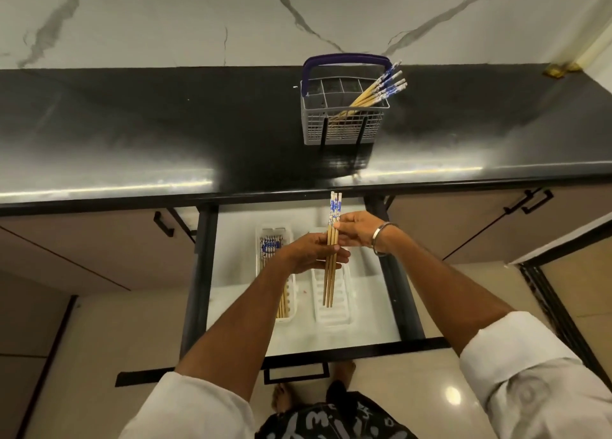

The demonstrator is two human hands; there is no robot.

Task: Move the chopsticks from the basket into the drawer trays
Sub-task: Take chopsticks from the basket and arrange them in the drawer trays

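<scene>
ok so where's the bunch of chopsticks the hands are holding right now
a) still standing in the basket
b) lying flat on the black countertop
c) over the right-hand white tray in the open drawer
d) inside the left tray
c: both hands, left and right, hold the bunch of chopsticks above the right-hand white tray in the open drawer.

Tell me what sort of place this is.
Likely a home kitchen: a dark countertop against a marble-look wall, a cutlery basket of chopsticks, and an open drawer with trays under the counter.
</scene>
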